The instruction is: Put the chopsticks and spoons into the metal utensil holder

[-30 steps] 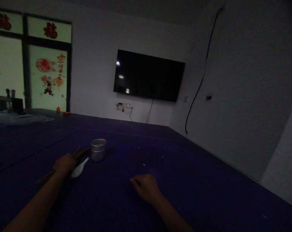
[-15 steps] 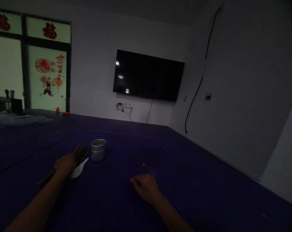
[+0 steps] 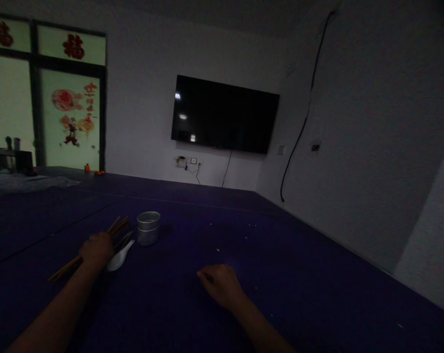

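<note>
The room is dim. My left hand [image 3: 95, 249] is closed around a bundle of wooden chopsticks [image 3: 117, 226], whose ends stick out past both sides of the hand. A white spoon [image 3: 119, 257] lies on the dark blue surface [image 3: 299, 274] right beside that hand. A small metal cup [image 3: 148, 227] stands upright just beyond the spoon. My right hand [image 3: 221, 284] rests on the surface further right, fingers loosely curled, with nothing seen in it.
A black TV [image 3: 223, 114] hangs on the far wall above a power strip [image 3: 188, 161] with cables. A window with red paper decorations [image 3: 69, 105] is at far left. A white wall [image 3: 372, 147] borders the surface on the right.
The chopsticks in my left hand have swung slightly, their far ends now angled more to the left of the cup. My right hand has stayed put.
</note>
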### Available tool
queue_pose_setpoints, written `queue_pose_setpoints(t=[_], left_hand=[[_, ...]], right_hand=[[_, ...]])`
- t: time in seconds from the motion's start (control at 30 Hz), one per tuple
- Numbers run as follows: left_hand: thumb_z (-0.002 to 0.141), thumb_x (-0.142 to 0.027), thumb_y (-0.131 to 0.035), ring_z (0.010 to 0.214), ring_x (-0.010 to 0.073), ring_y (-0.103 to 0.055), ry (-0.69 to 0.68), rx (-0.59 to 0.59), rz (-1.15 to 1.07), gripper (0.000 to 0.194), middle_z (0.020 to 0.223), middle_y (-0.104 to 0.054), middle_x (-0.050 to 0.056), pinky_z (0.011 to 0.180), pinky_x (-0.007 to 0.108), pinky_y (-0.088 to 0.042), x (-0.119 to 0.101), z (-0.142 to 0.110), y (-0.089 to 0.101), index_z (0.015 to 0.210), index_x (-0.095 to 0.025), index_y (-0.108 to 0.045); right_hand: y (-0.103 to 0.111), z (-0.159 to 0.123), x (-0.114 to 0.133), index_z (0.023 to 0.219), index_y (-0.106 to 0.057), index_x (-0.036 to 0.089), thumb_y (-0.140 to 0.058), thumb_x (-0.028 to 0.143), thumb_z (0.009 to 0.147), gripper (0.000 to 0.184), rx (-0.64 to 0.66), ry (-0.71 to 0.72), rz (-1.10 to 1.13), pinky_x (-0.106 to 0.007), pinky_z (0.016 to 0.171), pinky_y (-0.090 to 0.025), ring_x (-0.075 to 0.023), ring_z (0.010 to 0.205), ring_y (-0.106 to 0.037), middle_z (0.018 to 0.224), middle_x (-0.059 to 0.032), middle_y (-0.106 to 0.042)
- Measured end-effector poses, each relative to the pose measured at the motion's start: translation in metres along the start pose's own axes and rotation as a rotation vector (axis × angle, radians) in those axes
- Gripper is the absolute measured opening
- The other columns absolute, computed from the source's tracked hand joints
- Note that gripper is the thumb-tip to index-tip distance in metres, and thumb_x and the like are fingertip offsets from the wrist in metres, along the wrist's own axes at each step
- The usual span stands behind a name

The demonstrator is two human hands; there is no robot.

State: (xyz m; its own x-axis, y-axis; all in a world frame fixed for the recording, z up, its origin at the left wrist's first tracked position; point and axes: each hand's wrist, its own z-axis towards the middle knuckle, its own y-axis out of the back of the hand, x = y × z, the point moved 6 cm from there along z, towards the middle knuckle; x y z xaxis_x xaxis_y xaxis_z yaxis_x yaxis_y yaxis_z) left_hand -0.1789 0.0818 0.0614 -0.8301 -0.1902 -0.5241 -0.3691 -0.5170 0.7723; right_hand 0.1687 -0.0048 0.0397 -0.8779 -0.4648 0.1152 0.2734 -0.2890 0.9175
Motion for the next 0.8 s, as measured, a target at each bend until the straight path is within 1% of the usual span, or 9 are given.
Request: queue_pose_setpoints(t=[0.1,0.17,0.27,0.43,0.53,0.57,0.63,0.7,0.8], left_hand=[[0.088,-0.017,-0.034,0.092,0.0344,-0.061,0.084,-0.018,0.217,0.023,0.099,-0.059,0.023,0.068,0.036,-0.045,-0.007,-0.010,0.012,0.091,-0.005,-0.054],[0.089,-0.014,-0.029,0.093,0.0349,-0.061,0.082,-0.087,0.266,0.028,0.102,-0.057,0.025,0.068,0.036,-0.045,-0.014,-0.014,0.023,0.099,-0.002,-0.052],[0.088,-0.011,-0.031,0.094,0.0341,-0.061,0.052,-0.195,0.284,0.029,0.100,-0.059,0.024,0.071,0.037,-0.046,-0.022,-0.014,0.039,0.106,0.000,-0.050],[0.081,-0.005,-0.034,0.102,0.0330,-0.057,-0.101,-0.415,0.027,0.049,0.112,-0.059,0.021,0.084,0.043,-0.044,-0.046,-0.014,0.061,0.130,-0.003,-0.039],[0.078,-0.007,-0.036,0.109,0.0323,-0.053,-0.227,-0.471,-0.223,0.052,0.118,-0.057,0.019,0.092,0.045,-0.040,-0.073,-0.033,0.057,0.129,-0.003,-0.042],[0.079,-0.011,-0.037,0.110,0.0316,-0.052,-0.283,-0.455,-0.333,0.049,0.118,-0.058,0.018,0.093,0.045,-0.040,-0.084,-0.043,0.052,0.127,-0.005,-0.045],[0.084,-0.024,-0.038,0.109,0.0308,-0.053,-0.414,-0.362,-0.530,0.042,0.116,-0.060,0.013,0.092,0.045,-0.041,-0.111,-0.068,0.036,0.124,-0.014,-0.049],[0.086,-0.035,-0.039,0.104,0.0298,-0.055,-0.507,-0.175,-0.714,0.039,0.113,-0.061,0.009,0.091,0.044,-0.042,-0.138,-0.094,0.016,0.121,-0.021,-0.051],[0.086,-0.044,-0.041,0.092,0.0259,-0.058,-0.582,0.073,-0.925,0.039,0.102,-0.063,0.008,0.085,0.038,-0.044,-0.174,-0.126,-0.010,0.117,-0.023,-0.050]], right_hand=[[0.000,0.000,0.000,0.076,-0.066,0.022,-0.041,0.033,0.092,0.032,0.007,-0.009,0.001,-0.021,0.055,-0.030,-0.0129,0.067,-0.064,0.076,-0.0006,-0.071],[0.000,0.001,0.000,0.076,-0.066,0.021,-0.041,0.033,0.092,0.032,0.010,-0.011,0.002,-0.020,0.055,-0.031,-0.0126,0.066,-0.064,0.076,-0.0008,-0.071],[0.000,0.001,0.001,0.076,-0.066,0.021,-0.041,0.033,0.092,0.033,0.006,-0.005,-0.002,-0.021,0.055,-0.031,-0.0127,0.067,-0.064,0.075,-0.0010,-0.071],[-0.002,0.001,0.001,0.074,-0.067,0.020,-0.041,0.033,0.092,0.034,0.017,-0.004,0.003,-0.020,0.057,-0.033,-0.0130,0.067,-0.064,0.074,-0.0016,-0.071],[-0.003,0.001,0.003,0.079,-0.068,0.021,-0.042,0.033,0.092,0.032,0.011,0.001,0.051,-0.021,0.061,-0.037,-0.0142,0.070,-0.065,0.078,-0.0019,-0.072],[-0.002,0.001,0.004,0.085,-0.069,0.022,-0.042,0.033,0.092,0.030,-0.005,0.004,0.085,-0.021,0.064,-0.039,-0.0149,0.074,-0.066,0.082,-0.0021,-0.072],[0.002,0.000,0.006,0.100,-0.067,0.024,-0.043,0.033,0.091,0.028,-0.062,0.003,0.166,-0.023,0.072,-0.042,-0.0161,0.084,-0.066,0.095,-0.0025,-0.071],[0.007,-0.001,0.007,0.115,-0.062,0.025,-0.044,0.034,0.091,0.031,-0.125,-0.006,0.232,-0.025,0.081,-0.044,-0.0170,0.092,-0.064,0.106,-0.0035,-0.069],[0.012,-0.002,0.012,0.131,-0.048,0.025,-0.048,0.036,0.088,0.045,-0.144,0.007,0.287,-0.030,0.086,-0.045,-0.0192,0.102,-0.061,0.117,-0.0055,-0.063]])
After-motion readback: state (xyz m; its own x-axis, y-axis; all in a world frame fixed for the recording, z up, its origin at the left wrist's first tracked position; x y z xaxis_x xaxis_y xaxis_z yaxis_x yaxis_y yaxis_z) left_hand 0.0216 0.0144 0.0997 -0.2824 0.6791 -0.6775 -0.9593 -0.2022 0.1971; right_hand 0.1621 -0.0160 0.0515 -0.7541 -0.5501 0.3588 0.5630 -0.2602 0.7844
